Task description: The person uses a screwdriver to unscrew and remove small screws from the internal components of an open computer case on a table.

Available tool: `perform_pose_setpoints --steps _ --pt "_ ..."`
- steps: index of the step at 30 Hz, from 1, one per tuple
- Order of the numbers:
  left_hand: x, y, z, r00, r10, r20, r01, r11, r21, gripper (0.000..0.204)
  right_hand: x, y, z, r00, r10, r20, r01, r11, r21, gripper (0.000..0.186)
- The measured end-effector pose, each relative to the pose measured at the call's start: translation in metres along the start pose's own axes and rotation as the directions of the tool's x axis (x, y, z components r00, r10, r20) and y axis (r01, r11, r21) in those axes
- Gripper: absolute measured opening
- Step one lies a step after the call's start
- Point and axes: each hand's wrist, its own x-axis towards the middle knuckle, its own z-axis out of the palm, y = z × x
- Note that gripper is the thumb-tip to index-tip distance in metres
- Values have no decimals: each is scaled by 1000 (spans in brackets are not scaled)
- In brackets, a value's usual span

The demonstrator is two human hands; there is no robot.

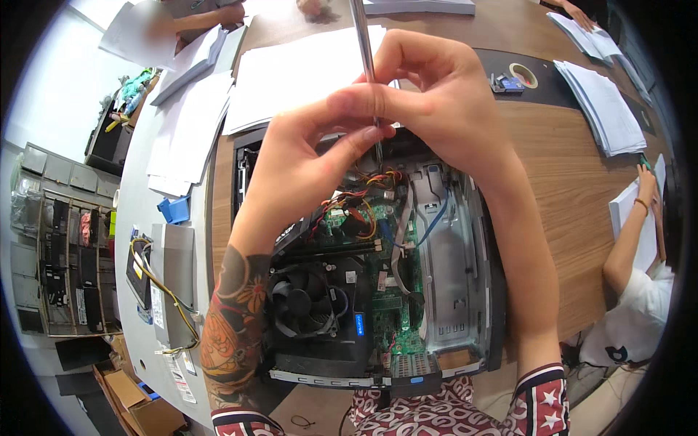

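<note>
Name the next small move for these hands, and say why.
Probably a slight twist of the metal rod with the right hand while the left hand steadies it: both grip it, and its lower end points into the open computer case.

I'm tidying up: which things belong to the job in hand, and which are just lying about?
In the job:
long metal tool, gripped by left hand and right hand
open computer case

Apparently lying about:
white sheets
tape roll
grey metal box, possibly related

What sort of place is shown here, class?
Probably a computer workshop or office workroom: an opened computer case, a silver box trailing cables, and stacks of white paper suggest it.
</note>
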Motion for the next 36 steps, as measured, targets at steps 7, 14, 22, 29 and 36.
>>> perform_pose_setpoints --steps 7,14,22,29,36 --pt "2 5 3 995 -60 -83 71 990 126 18 -1 -7 6 999 -15 -40 17 999 52 30" --pt "0 4 5 998 -6 -61 7 1000 19 18 1 1 3 998 -54 14 54 999 2 26" --pt "-4 6 0 998 -64 -26 67 991 119 24 -3 -25 3 999 -39 -30 31 977 -211 16" --pt "-1 2 -1 1000 -8 -23 10 997 81 20 1 -5 8 997 6 -78 -7 1000 -8 26" --pt "-8 -8 -15 996 -37 -76 55 965 258 24 4 8 16 982 -172 -80 178 981 73 17"
